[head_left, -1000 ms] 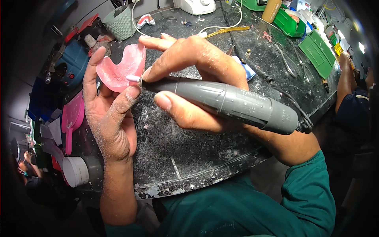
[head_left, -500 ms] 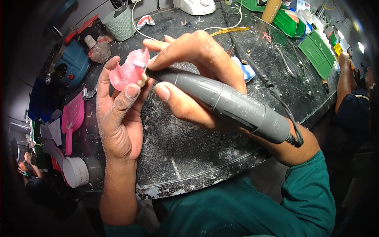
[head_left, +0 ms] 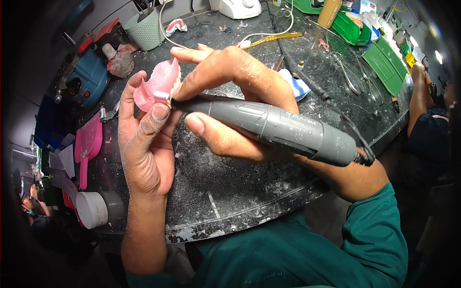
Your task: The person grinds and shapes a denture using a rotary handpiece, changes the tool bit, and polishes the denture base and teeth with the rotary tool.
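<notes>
My left hand (head_left: 146,149), dusted with pale powder, holds a pink denture plate (head_left: 152,85) between thumb and fingers, with a row of cream teeth partly showing along its right side. Closed around a dark grey rotary handpiece (head_left: 269,126) is my right hand (head_left: 218,86); a black cord runs from its rear end. The handpiece's pale bit (head_left: 162,96) lies against the lower right part of the denture, near my left thumb. Fine dust also covers my right fingers.
The dusty black bench (head_left: 211,177) holds a white tub (head_left: 91,210), pink scoop (head_left: 87,143), blue machine (head_left: 89,77), mesh cup (head_left: 144,33), denture model (head_left: 176,28), green bins (head_left: 386,66), pliers (head_left: 345,72) and a blue-white cloth (head_left: 295,86). Another person's arm (head_left: 417,96) is at far right.
Since a second ago, my left hand has shifted right and turned the denture, exposing its teeth. The handpiece tip rose across the plate, then moved back down, its rear end swinging down and partly back up.
</notes>
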The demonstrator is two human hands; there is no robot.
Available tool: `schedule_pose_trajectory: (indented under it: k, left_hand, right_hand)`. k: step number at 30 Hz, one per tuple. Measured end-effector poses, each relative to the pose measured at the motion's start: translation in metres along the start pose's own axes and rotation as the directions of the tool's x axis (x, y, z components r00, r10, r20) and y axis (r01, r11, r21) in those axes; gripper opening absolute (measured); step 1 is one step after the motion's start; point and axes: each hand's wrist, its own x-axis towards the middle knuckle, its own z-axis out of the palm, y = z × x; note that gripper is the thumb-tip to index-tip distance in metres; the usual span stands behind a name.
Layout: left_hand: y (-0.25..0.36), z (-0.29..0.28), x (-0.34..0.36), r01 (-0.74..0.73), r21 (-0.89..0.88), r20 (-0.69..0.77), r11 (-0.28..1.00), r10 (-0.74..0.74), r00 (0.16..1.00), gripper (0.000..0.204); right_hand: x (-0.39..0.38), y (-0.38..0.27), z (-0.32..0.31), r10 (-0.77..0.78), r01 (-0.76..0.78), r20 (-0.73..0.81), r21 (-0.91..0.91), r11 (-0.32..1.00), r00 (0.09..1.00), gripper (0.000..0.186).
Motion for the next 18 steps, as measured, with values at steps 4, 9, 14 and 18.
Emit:
schedule_pose_trajectory:
  k: [4,9,14,18]
  left_hand:
    - [-0.001,-0.005,0.001,0.018,-0.061,0.100,0.998,-0.012,0.995,0.064]
    - [0.000,-0.010,0.001,0.022,-0.057,0.086,0.998,-0.017,0.996,0.067]
    - [0.001,-0.008,0.001,0.047,-0.105,0.117,0.993,-0.035,0.993,0.070]
    - [0.002,0.004,0.003,-0.006,-0.026,0.102,1.000,0.009,0.995,0.076]
  right_hand:
    - [-0.004,0.009,0.006,0.021,-0.026,-0.198,-0.024,0.999,0.980,0.028]
    - [-0.007,0.010,0.009,0.047,-0.042,-0.165,0.031,0.999,0.985,0.027]
    - [-0.004,0.004,0.005,0.037,-0.038,-0.159,-0.008,0.999,0.987,0.028]
    - [-0.001,0.001,0.000,0.004,-0.002,-0.101,0.018,1.000,0.995,0.028]
